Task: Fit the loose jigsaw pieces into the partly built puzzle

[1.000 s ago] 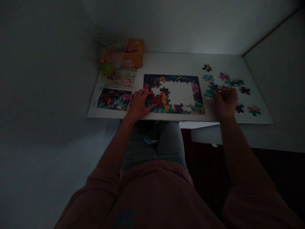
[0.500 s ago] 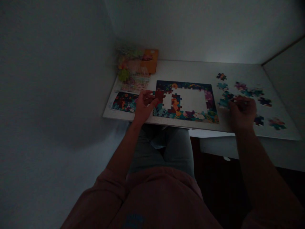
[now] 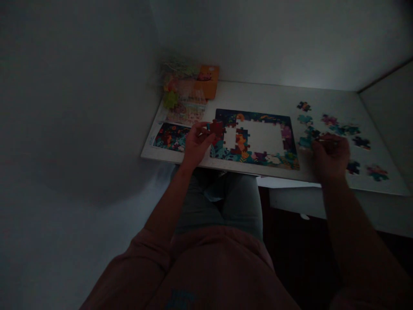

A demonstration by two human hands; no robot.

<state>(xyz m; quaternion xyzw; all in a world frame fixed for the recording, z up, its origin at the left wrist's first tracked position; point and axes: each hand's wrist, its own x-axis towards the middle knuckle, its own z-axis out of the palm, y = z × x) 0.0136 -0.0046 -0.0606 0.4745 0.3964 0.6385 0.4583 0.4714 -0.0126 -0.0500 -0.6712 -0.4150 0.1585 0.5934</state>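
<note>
My left hand (image 3: 197, 142) pinches a dark red puzzle piece (image 3: 217, 130) over the left edge of a partly assembled jigsaw puzzle (image 3: 254, 158). The puzzle's border is joined all round, with a column of orange and dark pieces (image 3: 241, 140) standing inside it, and the white table shows through the gaps. To the right, my right hand (image 3: 331, 157) is closed over the loose pieces, close to a teal puzzle piece (image 3: 305, 142). Its fingertips are curled together in dim light, and what lies between them is hidden.
Loose puzzle pieces (image 3: 361, 143) are scattered over the right of the white table (image 3: 258, 97). A printed picture card (image 3: 171, 137) lies left of the puzzle. Behind it are a clear plastic bag (image 3: 187, 107), an orange box (image 3: 209, 84) and a green plant-like item (image 3: 171, 100). Walls close in left and back.
The view has shifted slightly, so the table and puzzle appear a little further right. Both hands keep nearly the same pose, and the left still holds the red piece.
</note>
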